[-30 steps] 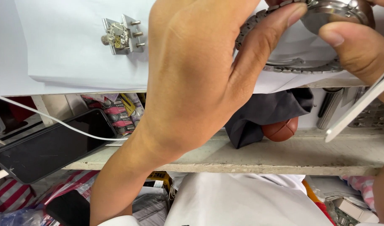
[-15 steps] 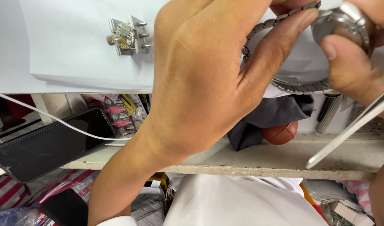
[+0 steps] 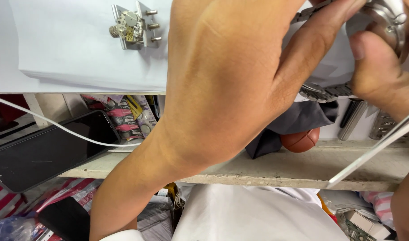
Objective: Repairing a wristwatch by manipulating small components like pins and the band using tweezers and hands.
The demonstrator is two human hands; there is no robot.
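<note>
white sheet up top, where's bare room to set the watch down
Bare room: the white sheet left of and below the small metal movement holder, out to its front edge. Crowded: the right side, where the left hand and right hand hold the steel watch, and the shelf below, with phone, cable and battery packs.

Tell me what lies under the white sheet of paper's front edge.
Under the white sheet of paper, blister packs of button batteries, a dark phone and a white cable show. Farther right, the left hand covers the rest.
</note>
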